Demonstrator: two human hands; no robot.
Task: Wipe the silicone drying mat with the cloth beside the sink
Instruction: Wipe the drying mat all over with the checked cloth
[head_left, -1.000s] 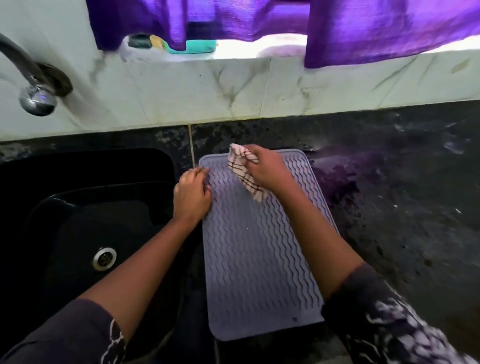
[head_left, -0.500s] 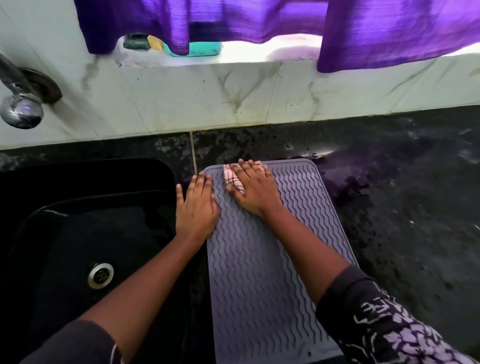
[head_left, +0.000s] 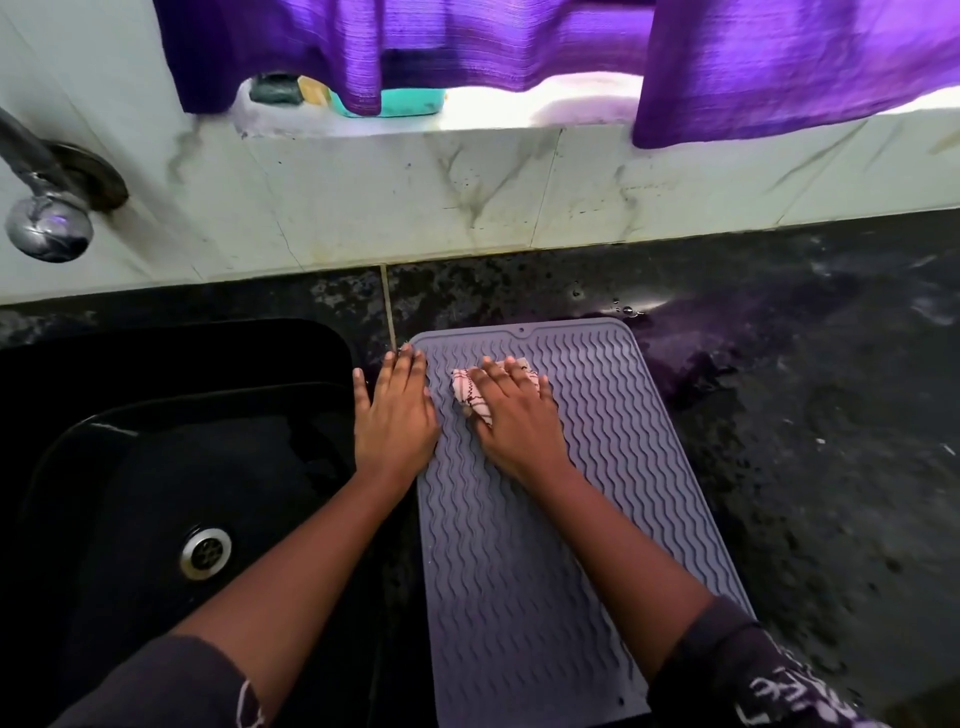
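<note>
A grey-lilac silicone drying mat (head_left: 519, 571) with wavy ridges lies lengthwise on the black counter, just right of the sink. My right hand (head_left: 514, 415) presses a bunched white cloth with dark check lines (head_left: 470, 397) flat onto the mat's far half; the cloth shows at my fingertips and thumb side. My left hand (head_left: 395, 415) lies flat with fingers spread on the mat's far left edge, partly on the counter strip beside the sink.
A black sink (head_left: 171, 493) with a metal drain (head_left: 205, 552) fills the left. A chrome tap (head_left: 47, 213) juts from the marble wall at upper left. Purple curtains (head_left: 753, 62) hang over the sill. Wet black counter (head_left: 805, 415) extends right.
My right hand flattened the lifted cloth onto the mat and slid it right and slightly toward me. My left hand opened flat on the mat's left edge.
</note>
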